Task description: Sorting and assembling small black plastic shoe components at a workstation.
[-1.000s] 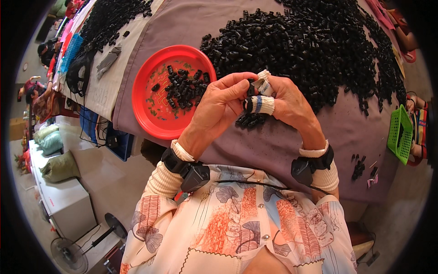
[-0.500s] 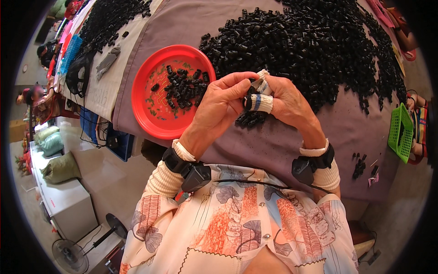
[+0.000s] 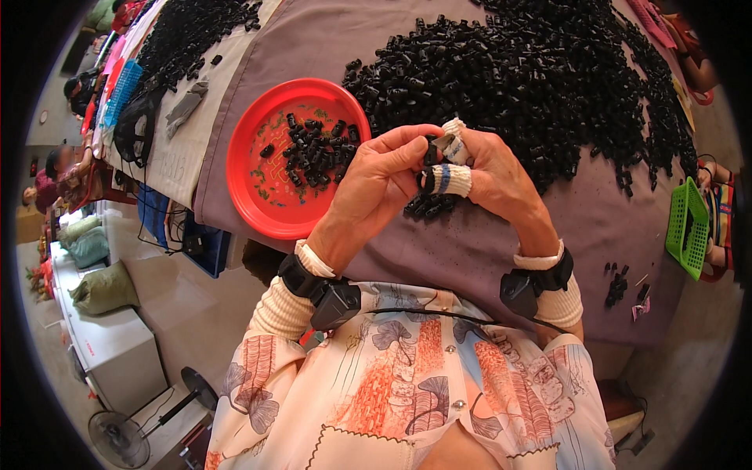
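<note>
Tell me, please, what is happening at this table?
A person works with both hands over a table. The left hand pinches a small black part; the right hand, with knitted covers on its thumb and a finger, meets it, though what it grips is too small to tell. Similar parts lie in the red tray to the left, and a big pile spreads beyond the hands. A green basket is at the right.

To your left, the grey floor shines with reflected light beside a long white cabinet, where stuffed sacks rest. A fan stands at the lower left. You face a table draped in mauve cloth, while pale cloth covers the surface adjoining it on your left
</note>
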### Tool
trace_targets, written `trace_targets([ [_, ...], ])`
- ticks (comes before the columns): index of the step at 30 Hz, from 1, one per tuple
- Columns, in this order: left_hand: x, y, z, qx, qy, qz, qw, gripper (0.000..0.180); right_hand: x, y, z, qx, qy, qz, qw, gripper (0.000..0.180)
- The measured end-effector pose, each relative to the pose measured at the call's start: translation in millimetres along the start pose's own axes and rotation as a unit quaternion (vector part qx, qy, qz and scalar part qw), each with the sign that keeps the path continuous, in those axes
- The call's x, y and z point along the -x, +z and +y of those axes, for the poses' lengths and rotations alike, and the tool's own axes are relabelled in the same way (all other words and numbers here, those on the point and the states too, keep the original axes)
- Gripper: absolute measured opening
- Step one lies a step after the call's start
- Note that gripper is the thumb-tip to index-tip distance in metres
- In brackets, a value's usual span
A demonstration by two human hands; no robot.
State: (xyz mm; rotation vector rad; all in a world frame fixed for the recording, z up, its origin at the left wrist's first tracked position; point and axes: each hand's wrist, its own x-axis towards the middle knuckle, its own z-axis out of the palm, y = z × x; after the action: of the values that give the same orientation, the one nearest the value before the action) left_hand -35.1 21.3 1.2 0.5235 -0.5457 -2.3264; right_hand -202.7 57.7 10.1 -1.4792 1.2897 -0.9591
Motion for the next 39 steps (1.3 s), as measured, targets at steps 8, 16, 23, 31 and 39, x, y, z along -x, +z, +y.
trace_targets([
  [8, -0.4, -0.1, -1.8, -0.002, -0.004, 0.011, 1.0, 0.023, 1.1, -0.1, 2.8, -0.002, -0.009, -0.003, 1.0, 0.041],
  [16, -0.9, 1.2, -2.5, -0.001, -0.007, 0.014, 1.0, 0.023, 2.1, -0.2, 3.3, 0.005, -0.013, 0.001, 1.0, 0.04],
  [23, -2.1, -1.5, -4.0, -0.001, 0.0, 0.018, 1.0, 0.022, 1.4, 1.8, 7.8, 0.008, -0.036, 0.003, 0.999, 0.035],
  [31, -1.6, -3.5, -4.5, -0.004, 0.0, 0.015, 1.0, 0.022, 3.0, 3.2, 6.9, 0.003, -0.035, -0.006, 0.999, 0.03],
  [39, 0.2, -2.2, -0.1, -0.047, -0.004, 0.008, 0.999, 0.022, 0.6, 5.7, 5.5, -0.013, -0.051, -0.011, 0.999, 0.028],
])
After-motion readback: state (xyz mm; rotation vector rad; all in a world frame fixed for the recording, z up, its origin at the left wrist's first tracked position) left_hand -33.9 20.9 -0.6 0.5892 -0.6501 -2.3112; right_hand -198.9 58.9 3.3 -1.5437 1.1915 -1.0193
